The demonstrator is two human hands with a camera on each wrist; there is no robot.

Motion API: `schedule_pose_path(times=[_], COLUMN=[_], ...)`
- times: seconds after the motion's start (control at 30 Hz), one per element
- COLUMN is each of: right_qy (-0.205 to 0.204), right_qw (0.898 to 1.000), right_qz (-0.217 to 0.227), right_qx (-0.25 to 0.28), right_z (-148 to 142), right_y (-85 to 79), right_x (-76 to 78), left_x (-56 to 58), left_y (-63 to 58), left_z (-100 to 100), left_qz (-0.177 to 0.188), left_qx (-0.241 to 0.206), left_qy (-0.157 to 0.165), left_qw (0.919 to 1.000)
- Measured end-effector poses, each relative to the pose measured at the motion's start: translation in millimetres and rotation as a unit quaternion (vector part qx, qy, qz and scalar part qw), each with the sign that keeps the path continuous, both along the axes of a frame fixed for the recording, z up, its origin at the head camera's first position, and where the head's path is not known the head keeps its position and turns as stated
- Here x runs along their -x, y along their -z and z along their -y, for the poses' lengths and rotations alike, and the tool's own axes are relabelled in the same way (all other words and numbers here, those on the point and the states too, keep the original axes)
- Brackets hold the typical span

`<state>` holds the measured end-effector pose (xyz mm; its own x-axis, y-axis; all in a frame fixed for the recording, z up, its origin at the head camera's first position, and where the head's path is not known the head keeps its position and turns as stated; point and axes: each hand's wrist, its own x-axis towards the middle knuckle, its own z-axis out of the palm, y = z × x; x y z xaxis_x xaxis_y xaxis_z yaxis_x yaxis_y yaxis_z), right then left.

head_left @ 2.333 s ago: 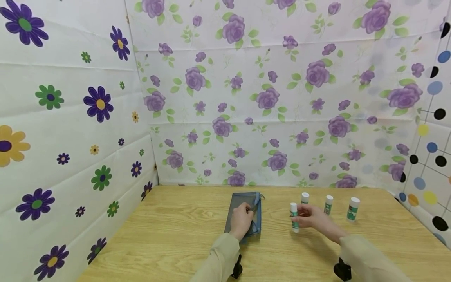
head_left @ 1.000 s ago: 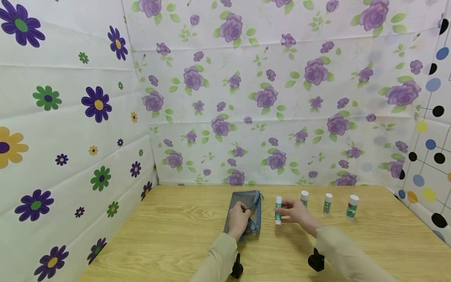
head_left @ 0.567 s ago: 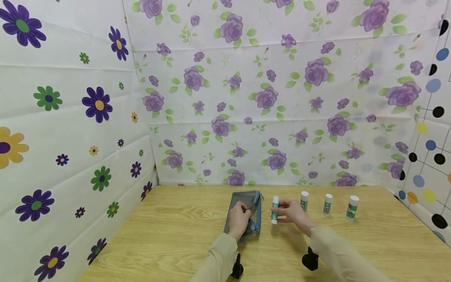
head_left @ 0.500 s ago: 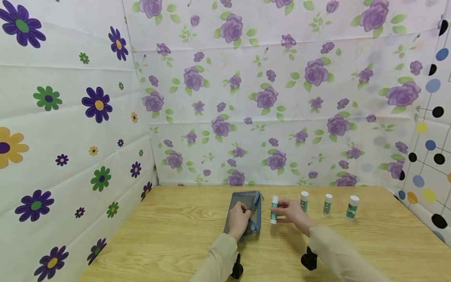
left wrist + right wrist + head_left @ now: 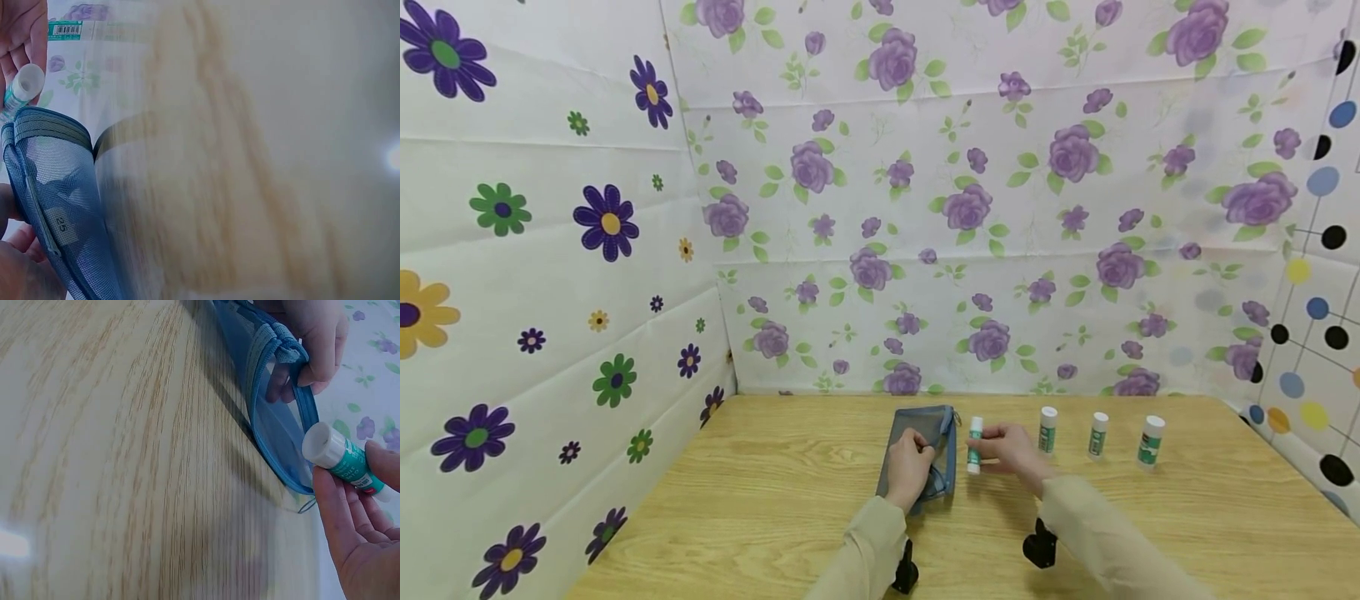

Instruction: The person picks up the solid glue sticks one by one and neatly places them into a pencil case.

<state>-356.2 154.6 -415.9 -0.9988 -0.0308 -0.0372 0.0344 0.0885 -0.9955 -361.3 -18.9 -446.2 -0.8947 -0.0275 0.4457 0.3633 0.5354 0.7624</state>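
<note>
A blue mesh zipper pouch lies on the table with its zipped side facing right. My left hand grips its upper layer. In the right wrist view the pouch mouth gapes, with left fingertips seen through the mesh. My right hand pinches a glue stick, white-capped with a green label, between thumb and fingers. That glue stick is slightly tilted, just right of the pouch opening. From the right wrist, its white end overlaps the opening's rim.
Three more glue sticks stand upright to the right: one behind my right hand, a slim one and a thicker one. Flowered cloth hangs along the far edge of the wooden table.
My right hand has carried the glue stick leftward, from near the other glue sticks to beside the pouch opening. My left hand and the pouch have stayed almost in place.
</note>
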Motion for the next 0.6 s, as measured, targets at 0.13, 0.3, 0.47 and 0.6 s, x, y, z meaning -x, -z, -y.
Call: schedule_pose_path(times=[0.13, 0.3, 0.47, 0.6], right_qy=[0.004, 0.012, 0.012, 0.016], right_qw=[1.000, 1.000, 1.000, 1.000], right_qz=[-0.007, -0.003, 0.011, 0.021], right_qx=[0.002, 0.013, 0.010, 0.012], right_z=[5.4, 11.7, 17.5, 21.6], right_y=[3.0, 4.6, 3.2, 4.2], right_x=[1.6, 4.3, 6.0, 7.6], left_x=[0.9, 3.1, 1.8, 1.7], left_y=[0.0, 0.0, -1.2, -1.1], left_z=[-0.3, -1.2, -0.8, 0.2], left_qz=[0.002, -0.006, -0.004, 0.002], left_qx=[0.002, 0.010, 0.014, 0.015], left_qy=[0.005, 0.000, -0.005, -0.004], left_qw=[1.0000, 0.9999, 0.9999, 0.9999])
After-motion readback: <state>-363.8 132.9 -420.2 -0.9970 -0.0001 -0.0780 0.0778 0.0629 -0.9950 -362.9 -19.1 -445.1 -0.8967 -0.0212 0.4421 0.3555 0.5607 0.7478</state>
